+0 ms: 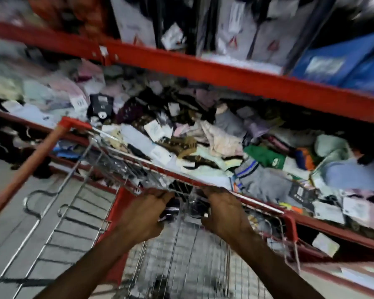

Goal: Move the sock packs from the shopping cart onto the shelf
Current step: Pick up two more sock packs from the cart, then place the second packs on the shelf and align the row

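Sock packs [183, 203] sit deep in the front end of the shopping cart [117, 169], near the middle of the picture, a bit toward 6 o'clock. They look dark and are wrapped in shiny clear plastic. The picture is blurry, so I cannot tell how many packs are there.

Both hands reach down into the cart. The left hand [144, 214] is on the 9 o'clock side of the packs, with its fingers curled around a dark pack. The right hand [222, 210] is on the 3 o'clock side, with its fingers bent on the plastic of the packs. The two hands are close but not touching, with the packs between them. Both seem to be grabbing, but the blur makes it hard to be sure how tight.

The cart is made of silver wire with a red rim. Its red handle [28, 167] runs toward 8 o'clock.

The shelf [257, 201] is right behind the cart, toward 12 o'clock. It has a red front edge, and the cart's front end is just beside it. A big messy pile of socks [181, 134] in many colors lies on it. Higher up, a red bar [225, 76] holds up another shelf with white boxes [134, 20] and a blue box [341, 59].

The floor [7, 203] at 8 o'clock has gray tiles.
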The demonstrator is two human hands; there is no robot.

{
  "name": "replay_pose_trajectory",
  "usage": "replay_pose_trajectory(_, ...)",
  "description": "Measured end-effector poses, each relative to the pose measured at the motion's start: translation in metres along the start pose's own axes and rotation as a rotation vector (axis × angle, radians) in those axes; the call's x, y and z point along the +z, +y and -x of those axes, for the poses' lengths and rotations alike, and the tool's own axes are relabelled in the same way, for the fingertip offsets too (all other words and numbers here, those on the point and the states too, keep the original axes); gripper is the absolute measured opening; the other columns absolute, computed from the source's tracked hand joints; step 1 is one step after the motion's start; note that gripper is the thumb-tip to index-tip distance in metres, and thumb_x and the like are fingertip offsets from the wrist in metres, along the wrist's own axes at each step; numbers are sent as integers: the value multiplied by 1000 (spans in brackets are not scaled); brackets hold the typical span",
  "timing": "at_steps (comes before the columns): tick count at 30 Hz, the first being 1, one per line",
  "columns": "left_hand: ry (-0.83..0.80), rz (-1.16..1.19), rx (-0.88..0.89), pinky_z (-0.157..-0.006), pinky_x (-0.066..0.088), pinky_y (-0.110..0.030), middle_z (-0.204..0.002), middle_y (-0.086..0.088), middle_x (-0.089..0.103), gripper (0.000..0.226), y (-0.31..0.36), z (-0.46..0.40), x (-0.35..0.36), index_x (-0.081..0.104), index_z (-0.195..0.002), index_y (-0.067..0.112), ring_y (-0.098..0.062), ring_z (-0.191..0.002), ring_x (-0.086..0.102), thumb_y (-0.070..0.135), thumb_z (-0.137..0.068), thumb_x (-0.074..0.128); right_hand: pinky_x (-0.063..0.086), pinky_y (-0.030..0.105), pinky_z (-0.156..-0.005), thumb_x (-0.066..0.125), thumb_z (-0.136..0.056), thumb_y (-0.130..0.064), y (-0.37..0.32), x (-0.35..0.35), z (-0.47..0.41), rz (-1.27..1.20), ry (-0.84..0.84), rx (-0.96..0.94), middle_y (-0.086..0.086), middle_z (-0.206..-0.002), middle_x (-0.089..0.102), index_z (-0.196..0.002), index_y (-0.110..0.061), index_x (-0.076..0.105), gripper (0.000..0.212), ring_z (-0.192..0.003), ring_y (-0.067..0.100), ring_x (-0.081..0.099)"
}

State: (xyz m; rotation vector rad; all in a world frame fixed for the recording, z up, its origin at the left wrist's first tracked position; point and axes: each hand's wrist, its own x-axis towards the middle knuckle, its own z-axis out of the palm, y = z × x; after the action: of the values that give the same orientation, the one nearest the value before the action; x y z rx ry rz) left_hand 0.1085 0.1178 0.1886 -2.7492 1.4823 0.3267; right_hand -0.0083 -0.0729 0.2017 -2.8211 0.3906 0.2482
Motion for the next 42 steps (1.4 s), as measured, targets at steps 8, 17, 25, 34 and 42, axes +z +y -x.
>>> replay_pose_trajectory(8,328,-171,9,-91,55,-35,-126,3,67,70,34,0,-185,48,-143,29,-22,-115,63,47,-77,65,55,34,-82,77,-71,-43,-7,-194,29,50,289,-79,0,-112,71,-114,-26,61,49,-104,27,67)
replay_pose_trajectory(17,494,-214,26,-85,58,-34,-124,8,69,81,57,-15,-333,50,-141,33,-18,-112,64,48,-65,71,59,34,-81,84,-56,-38,-7,-338,47,12,528,-77,-2,-99,78,-112,-23,70,60,-94,21,72)
replay_pose_trajectory(25,511,-140,51,-49,45,-31,-68,4,56,87,62,-67,-418,53,-140,25,-12,-56,53,38,-59,84,62,33,-80,88,-52,-29,-3,-424,9,-4,575,-15,5,-104,78,-125,-25,70,74,-88,22,74)
replay_pose_trajectory(34,448,-13,94,-58,54,-31,-86,-1,64,80,49,-139,-435,62,-129,21,-16,-64,61,34,-55,89,65,32,-69,96,-53,-16,19,-443,-44,-82,464,39,6,-96,78,-120,-16,72,72,-73,17,74)
replay_pose_trajectory(42,374,26,104,-68,63,-43,-90,-7,76,85,36,-189,-414,59,-135,15,-21,-70,70,30,-56,87,57,28,-77,97,-56,-24,36,-420,-83,-77,364,120,11,-120,72,-132,-13,64,84,-104,25,72)
